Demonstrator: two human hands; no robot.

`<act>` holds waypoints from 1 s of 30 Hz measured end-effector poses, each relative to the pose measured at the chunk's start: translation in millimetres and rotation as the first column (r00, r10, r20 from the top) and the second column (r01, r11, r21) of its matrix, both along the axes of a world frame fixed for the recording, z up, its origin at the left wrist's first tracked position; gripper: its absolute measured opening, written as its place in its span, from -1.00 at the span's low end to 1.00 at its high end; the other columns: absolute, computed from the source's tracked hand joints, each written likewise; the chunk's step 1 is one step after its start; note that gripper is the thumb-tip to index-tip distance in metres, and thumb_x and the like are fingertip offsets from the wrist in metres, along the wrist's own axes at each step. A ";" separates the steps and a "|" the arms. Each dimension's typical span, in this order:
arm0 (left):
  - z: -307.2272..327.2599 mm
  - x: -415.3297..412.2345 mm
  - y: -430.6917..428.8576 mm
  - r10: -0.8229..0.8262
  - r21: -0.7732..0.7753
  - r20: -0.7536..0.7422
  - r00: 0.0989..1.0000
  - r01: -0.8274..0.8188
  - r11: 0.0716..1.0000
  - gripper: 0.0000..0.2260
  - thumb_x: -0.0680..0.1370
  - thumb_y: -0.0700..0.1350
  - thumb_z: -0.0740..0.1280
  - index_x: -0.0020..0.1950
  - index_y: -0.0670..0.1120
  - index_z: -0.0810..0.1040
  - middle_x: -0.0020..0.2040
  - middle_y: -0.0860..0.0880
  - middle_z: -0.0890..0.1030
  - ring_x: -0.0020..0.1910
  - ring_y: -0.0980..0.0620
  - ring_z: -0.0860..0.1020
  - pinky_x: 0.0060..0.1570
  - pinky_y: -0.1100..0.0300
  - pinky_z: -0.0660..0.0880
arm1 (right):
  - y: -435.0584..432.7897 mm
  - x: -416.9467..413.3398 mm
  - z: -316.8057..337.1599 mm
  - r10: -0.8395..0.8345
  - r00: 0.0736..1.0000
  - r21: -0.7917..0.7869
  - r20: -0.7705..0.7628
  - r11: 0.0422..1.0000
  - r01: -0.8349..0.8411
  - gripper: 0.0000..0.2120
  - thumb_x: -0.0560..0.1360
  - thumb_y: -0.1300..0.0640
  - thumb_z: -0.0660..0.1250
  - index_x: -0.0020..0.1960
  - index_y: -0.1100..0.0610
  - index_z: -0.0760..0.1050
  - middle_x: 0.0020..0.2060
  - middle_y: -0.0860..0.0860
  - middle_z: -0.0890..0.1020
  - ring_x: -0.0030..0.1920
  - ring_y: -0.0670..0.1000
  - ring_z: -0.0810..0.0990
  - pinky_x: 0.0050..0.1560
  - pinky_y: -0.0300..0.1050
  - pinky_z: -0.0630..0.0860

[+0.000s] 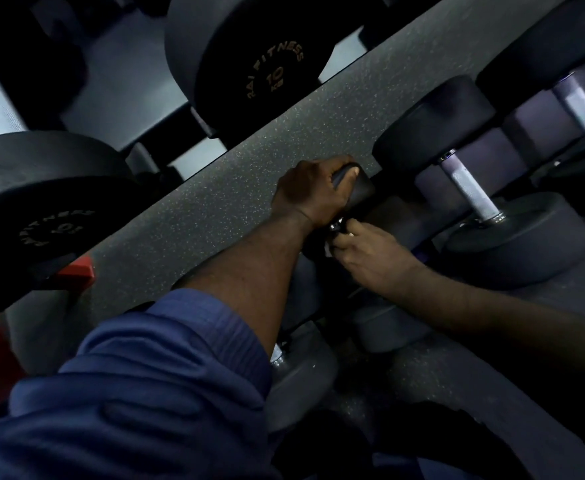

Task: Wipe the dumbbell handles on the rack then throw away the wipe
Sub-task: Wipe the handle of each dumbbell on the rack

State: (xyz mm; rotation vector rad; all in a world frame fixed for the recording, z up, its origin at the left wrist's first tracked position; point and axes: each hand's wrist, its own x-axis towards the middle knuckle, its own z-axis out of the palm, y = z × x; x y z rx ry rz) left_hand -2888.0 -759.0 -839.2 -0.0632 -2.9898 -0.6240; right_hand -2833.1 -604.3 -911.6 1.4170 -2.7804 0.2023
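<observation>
Head view: left hand curled round the small dumbbell's round, matte rubber head, at the edge of the speckled grey surface. Right hand pinching crumpled white wipe against its chrome collar.

a: our left hand grips the small dumbbell by its head, fingers curled over the top.
b: and our right hand pinches the white wipe, just below the chrome collar.
a: a bigger dumbbell's silver handle lies bare to the right.
b: a 10 kg dumbbell sits above us.
</observation>
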 end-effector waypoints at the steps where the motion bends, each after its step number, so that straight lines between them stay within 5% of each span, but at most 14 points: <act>1: 0.4 0.5 0.8 0.005 0.003 0.007 1.000 -0.005 1.000 -0.70 0.61 0.25 0.25 0.27 0.25 0.61 0.20 0.03 0.71 0.15 -0.11 0.67 0.12 0.02 0.61 | 0.2 2.4 0.8 0.008 1.000 0.019 0.012 1.000 -0.009 -0.79 0.54 0.27 0.18 -0.16 0.20 0.57 -0.17 0.16 0.57 -0.09 0.23 0.53 -0.13 0.09 0.51; 4: 1.0 0.2 0.4 0.007 0.001 0.014 1.000 -0.007 1.000 -0.68 0.60 0.27 0.24 0.29 0.26 0.60 0.22 0.04 0.70 0.16 -0.10 0.67 0.14 0.01 0.60 | 1.4 12.0 6.2 0.127 0.992 0.135 0.006 0.983 -0.127 -0.82 0.38 0.19 0.26 -0.38 0.10 0.53 -0.36 0.05 0.55 -0.14 0.18 0.51 -0.33 -0.01 0.41; 7: 0.3 -0.3 0.0 0.009 -0.006 0.006 1.000 -0.009 1.000 -0.68 0.60 0.27 0.24 0.29 0.26 0.60 0.21 0.07 0.70 0.15 -0.08 0.67 0.14 0.05 0.60 | 0.1 8.6 19.7 0.111 0.992 0.153 0.053 0.981 -0.117 -0.88 0.38 0.16 0.40 -0.33 0.05 0.55 -0.30 -0.01 0.58 -0.13 0.14 0.55 -0.36 -0.05 0.34; 11: -0.3 0.3 0.1 0.013 -0.004 0.010 1.000 -0.013 1.000 -0.68 0.59 0.29 0.23 0.29 0.29 0.59 0.20 0.08 0.71 0.14 -0.07 0.68 0.13 0.05 0.61 | -7.9 -11.5 27.1 0.125 0.989 0.172 0.084 0.976 -0.138 -0.75 0.46 0.11 0.14 -0.19 0.06 0.60 -0.21 0.02 0.64 -0.15 0.09 0.59 -0.01 0.02 0.41; 13: -0.1 0.1 0.2 0.021 0.001 0.021 1.000 -0.021 1.000 -0.66 0.58 0.30 0.23 0.30 0.30 0.58 0.21 0.09 0.70 0.16 -0.07 0.67 0.15 0.04 0.60 | -2.4 -9.1 31.6 0.079 0.962 0.239 0.262 0.960 -0.144 -0.58 0.39 -0.02 0.03 -0.20 0.11 0.63 -0.20 0.07 0.66 -0.16 0.13 0.58 -0.02 0.04 0.48; 15: -0.2 -0.5 -0.3 0.017 -0.001 0.031 0.999 -0.017 1.000 -0.64 0.58 0.31 0.21 0.32 0.30 0.57 0.23 0.10 0.69 0.18 -0.07 0.67 0.18 0.04 0.60 | 13.7 -5.3 25.6 0.004 0.841 0.309 0.542 0.929 -0.204 -0.41 0.29 -0.21 0.03 -0.07 0.09 0.70 -0.15 0.10 0.69 -0.11 0.18 0.63 -0.05 0.02 0.59; 17: 1.9 0.6 0.4 0.011 0.007 0.029 1.000 -0.011 1.000 -0.64 0.59 0.30 0.22 0.33 0.29 0.58 0.24 0.09 0.69 0.18 -0.06 0.67 0.18 0.05 0.59 | 30.6 -12.6 16.6 0.052 0.761 0.233 0.647 0.937 -0.262 -0.49 0.31 -0.22 0.13 0.00 -0.04 0.73 -0.09 0.04 0.73 -0.08 0.13 0.69 -0.03 -0.01 0.62; 19: 3.1 0.4 -0.3 0.010 0.016 0.023 1.000 -0.010 1.000 -0.66 0.60 0.27 0.25 0.32 0.27 0.60 0.24 0.08 0.69 0.17 -0.05 0.67 0.16 0.10 0.59 | 35.4 -28.9 9.4 0.044 0.773 0.006 0.633 0.998 -0.061 -0.74 0.38 0.05 0.37 0.01 -0.02 0.74 -0.07 0.00 0.75 -0.05 0.03 0.72 0.01 -0.08 0.62; 22: 3.1 1.6 1.6 0.007 0.018 0.024 1.000 -0.007 1.000 -0.67 0.60 0.25 0.26 0.31 0.25 0.62 0.23 0.09 0.70 0.17 -0.04 0.67 0.15 0.11 0.59 | 20.3 -31.8 6.6 0.028 0.811 -0.442 0.584 0.849 0.290 -0.86 0.38 0.20 0.48 -0.08 0.10 0.74 -0.17 -0.01 0.73 -0.13 -0.10 0.67 -0.03 -0.42 0.49; 24: 4.9 2.2 1.6 0.010 0.030 0.016 1.000 -0.011 1.000 -0.68 0.60 0.24 0.27 0.30 0.25 0.62 0.23 0.09 0.70 0.17 -0.04 0.67 0.16 0.09 0.60 | 17.2 -25.0 7.6 -0.002 0.814 -0.496 0.581 0.791 0.357 -0.84 0.37 0.14 0.38 -0.15 0.11 0.73 -0.20 0.00 0.71 -0.16 -0.11 0.66 -0.07 -0.40 0.50; 27: 5.7 2.0 2.0 0.006 0.036 0.005 1.000 -0.006 0.999 -0.71 0.60 0.23 0.28 0.28 0.25 0.62 0.21 0.07 0.71 0.15 -0.08 0.68 0.16 0.04 0.61 | 46.7 -23.2 16.2 -0.026 0.685 -0.118 0.728 0.980 0.163 -0.78 0.32 0.10 0.34 -0.16 -0.02 0.75 -0.18 -0.12 0.75 -0.10 -0.18 0.69 0.01 -0.25 0.56; 30: 5.0 1.1 2.0 -0.009 0.023 0.006 1.000 0.009 1.000 -0.69 0.61 0.21 0.28 0.31 0.23 0.62 0.22 0.05 0.70 0.16 -0.08 0.67 0.16 0.06 0.60 | 68.9 -27.2 19.7 -0.121 0.550 0.117 0.826 0.992 0.042 -0.81 0.34 0.15 0.52 -0.15 -0.14 0.74 -0.18 -0.29 0.72 -0.06 -0.32 0.65 0.07 -0.33 0.52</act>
